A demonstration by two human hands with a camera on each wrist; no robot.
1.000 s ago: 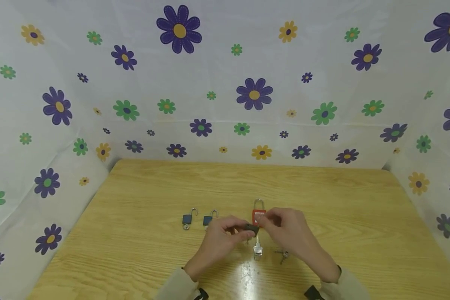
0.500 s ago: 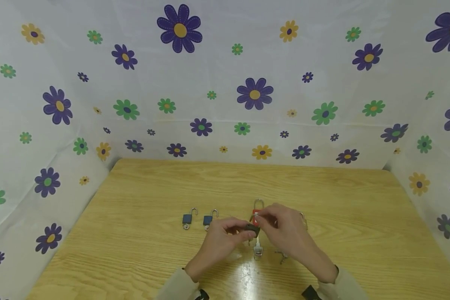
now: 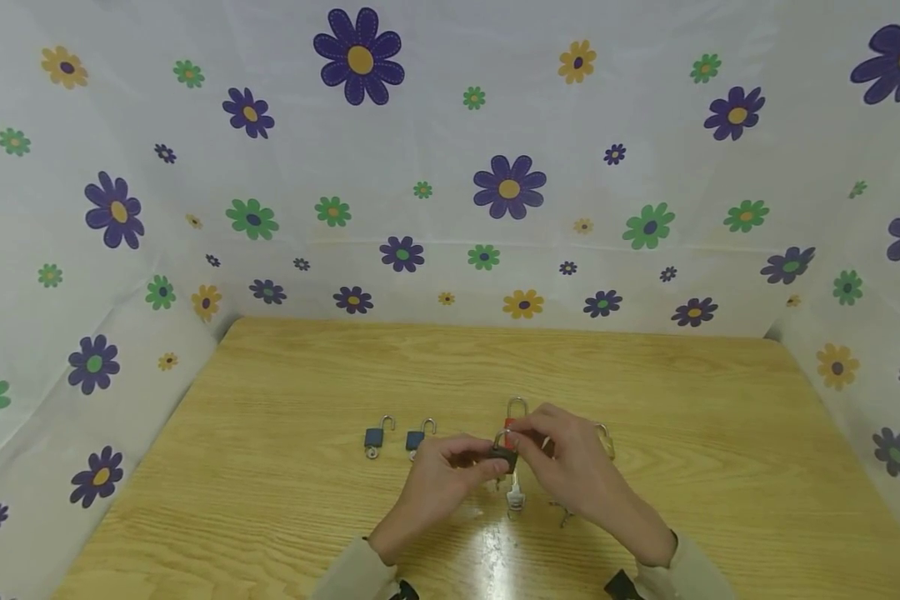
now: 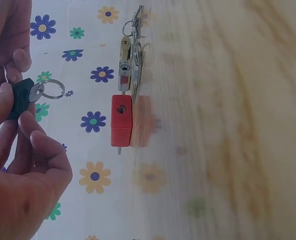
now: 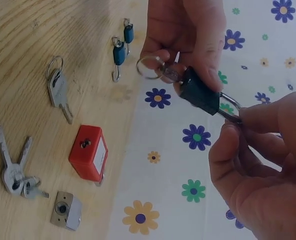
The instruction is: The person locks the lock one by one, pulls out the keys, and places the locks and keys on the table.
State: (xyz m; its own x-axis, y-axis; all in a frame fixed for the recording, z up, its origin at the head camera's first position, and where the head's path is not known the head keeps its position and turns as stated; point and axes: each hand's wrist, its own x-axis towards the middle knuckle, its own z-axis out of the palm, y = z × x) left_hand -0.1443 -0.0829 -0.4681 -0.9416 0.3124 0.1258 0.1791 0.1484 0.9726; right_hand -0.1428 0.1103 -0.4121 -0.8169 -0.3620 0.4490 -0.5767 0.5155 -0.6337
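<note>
My left hand [image 3: 438, 479] pinches the body of a dark padlock [image 5: 200, 91] between thumb and fingers, held up above the table. A key [image 5: 170, 74] with a ring sits in its bottom end. The thumb and fingertips of my right hand [image 3: 573, 462] pinch the curved end of the metal shackle [image 5: 231, 102]. Behind the hands, a red padlock [image 5: 89, 152] with a white label stands on the table, partly hidden in the head view. Nearer me lies a loose key [image 3: 516, 497] on a ring.
Two small blue padlocks, a left one [image 3: 374, 437] and a right one [image 3: 416, 440], lie with shackles open on the wooden table [image 3: 285, 500]. A brass-coloured padlock [image 5: 66, 211] and several joined keys [image 5: 15, 175] lie on the right side. Flowered cloth [image 3: 420, 125] surrounds the table.
My right hand has moved slightly up, and the dark padlock's shackle has come into view between the hands. My left hand stays nearly in place, the padlock's body turned a little.
</note>
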